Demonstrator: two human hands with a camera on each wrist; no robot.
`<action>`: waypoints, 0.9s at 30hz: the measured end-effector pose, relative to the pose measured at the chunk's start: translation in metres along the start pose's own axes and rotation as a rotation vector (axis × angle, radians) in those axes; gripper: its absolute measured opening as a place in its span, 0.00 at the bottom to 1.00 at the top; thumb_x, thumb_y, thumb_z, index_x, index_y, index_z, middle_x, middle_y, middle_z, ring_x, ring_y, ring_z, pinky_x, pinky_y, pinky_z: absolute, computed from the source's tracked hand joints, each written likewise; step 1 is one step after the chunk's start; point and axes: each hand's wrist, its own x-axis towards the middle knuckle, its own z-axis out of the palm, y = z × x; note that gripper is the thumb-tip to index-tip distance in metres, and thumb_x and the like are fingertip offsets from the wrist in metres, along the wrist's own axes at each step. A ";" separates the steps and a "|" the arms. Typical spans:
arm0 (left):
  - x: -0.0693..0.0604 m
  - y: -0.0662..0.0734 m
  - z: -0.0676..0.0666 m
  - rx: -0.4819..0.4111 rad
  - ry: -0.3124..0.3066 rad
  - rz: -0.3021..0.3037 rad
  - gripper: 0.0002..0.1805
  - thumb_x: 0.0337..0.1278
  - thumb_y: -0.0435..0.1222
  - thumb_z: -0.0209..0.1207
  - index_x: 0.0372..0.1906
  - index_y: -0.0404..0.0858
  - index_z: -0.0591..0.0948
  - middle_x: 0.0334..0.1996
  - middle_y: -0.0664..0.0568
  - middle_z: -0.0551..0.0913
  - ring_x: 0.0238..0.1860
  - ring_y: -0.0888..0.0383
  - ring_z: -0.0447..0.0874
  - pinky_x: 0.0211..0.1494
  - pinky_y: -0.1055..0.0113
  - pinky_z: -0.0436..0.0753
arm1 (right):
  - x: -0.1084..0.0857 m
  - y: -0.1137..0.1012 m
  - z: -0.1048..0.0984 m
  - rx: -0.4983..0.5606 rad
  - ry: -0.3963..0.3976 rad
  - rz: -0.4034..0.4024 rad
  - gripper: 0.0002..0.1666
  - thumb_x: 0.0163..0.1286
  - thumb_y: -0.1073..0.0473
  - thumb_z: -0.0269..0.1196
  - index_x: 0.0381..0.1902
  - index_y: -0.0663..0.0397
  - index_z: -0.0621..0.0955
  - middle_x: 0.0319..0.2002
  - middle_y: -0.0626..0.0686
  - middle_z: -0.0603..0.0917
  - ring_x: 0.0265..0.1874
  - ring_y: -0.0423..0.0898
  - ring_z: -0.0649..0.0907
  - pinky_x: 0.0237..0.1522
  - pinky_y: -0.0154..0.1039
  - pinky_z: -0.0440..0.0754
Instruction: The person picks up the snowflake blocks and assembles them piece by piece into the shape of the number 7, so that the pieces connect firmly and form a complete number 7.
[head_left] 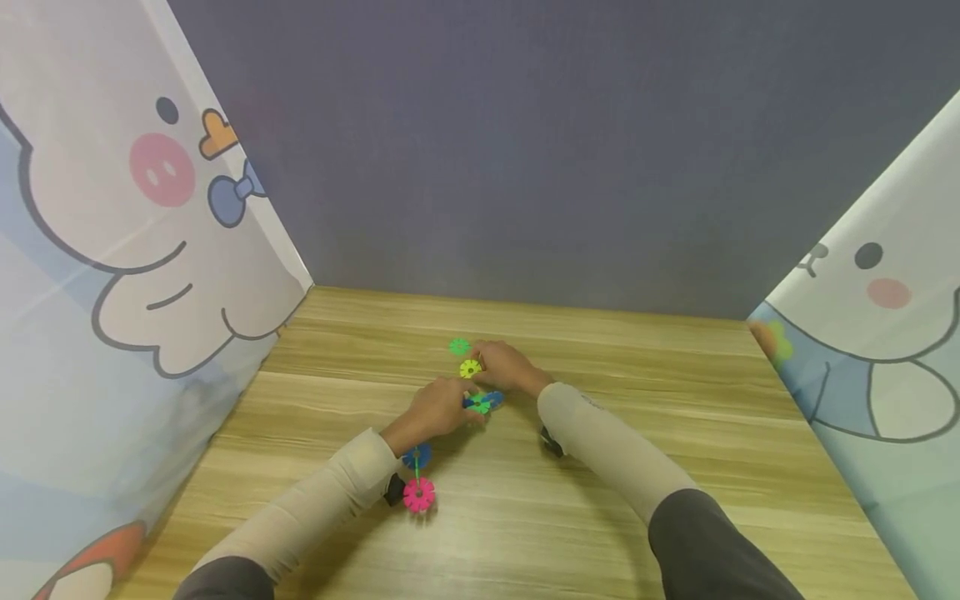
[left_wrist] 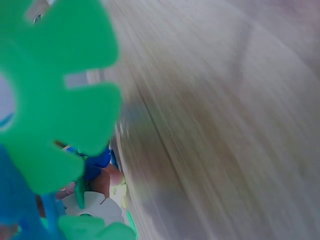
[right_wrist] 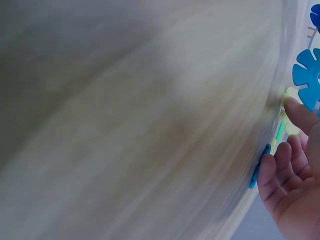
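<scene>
- Dark sleeves [head_left: 712, 550] are reaching in from the bottom edge of the head view.
- At center, the left hand [head_left: 438, 407] is curling its fingers on a blue-and-green disc cluster [head_left: 483, 407].
- Just above and right, the right hand [head_left: 506, 367] is apparently pinching a yellow disc [head_left: 465, 372], its fingertips partly hidden.
- Below the left wrist, a blue disc [head_left: 425, 456] and a pink disc [head_left: 418, 505] are showing a thin green piece between them.
- Assembly is seemingly partway along: several discs are looking joined, while the upper-center green disc [head_left: 453, 347] is lying loose on the wooden table [head_left: 675, 400].
- Cartoon panels [head_left: 67, 175] are flanking left and right.
</scene>
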 end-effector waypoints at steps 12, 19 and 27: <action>0.003 0.006 0.001 0.001 0.009 -0.008 0.27 0.51 0.50 0.74 0.50 0.37 0.86 0.34 0.49 0.90 0.19 0.65 0.74 0.20 0.73 0.75 | -0.015 0.013 -0.003 0.089 0.085 -0.042 0.10 0.75 0.54 0.64 0.34 0.50 0.77 0.28 0.45 0.79 0.26 0.39 0.75 0.32 0.31 0.78; 0.003 0.007 0.000 0.013 0.018 -0.021 0.29 0.51 0.51 0.74 0.54 0.38 0.85 0.40 0.48 0.91 0.21 0.64 0.75 0.21 0.73 0.75 | -0.026 0.019 -0.007 0.157 0.111 -0.057 0.08 0.76 0.55 0.61 0.36 0.50 0.77 0.30 0.46 0.83 0.27 0.39 0.77 0.33 0.32 0.79; 0.004 0.006 -0.001 0.004 -0.006 -0.018 0.30 0.53 0.50 0.73 0.55 0.36 0.84 0.18 0.56 0.81 0.14 0.66 0.71 0.15 0.78 0.68 | -0.038 0.030 -0.010 0.246 0.111 -0.020 0.10 0.76 0.56 0.60 0.50 0.52 0.81 0.26 0.45 0.81 0.19 0.38 0.74 0.25 0.31 0.75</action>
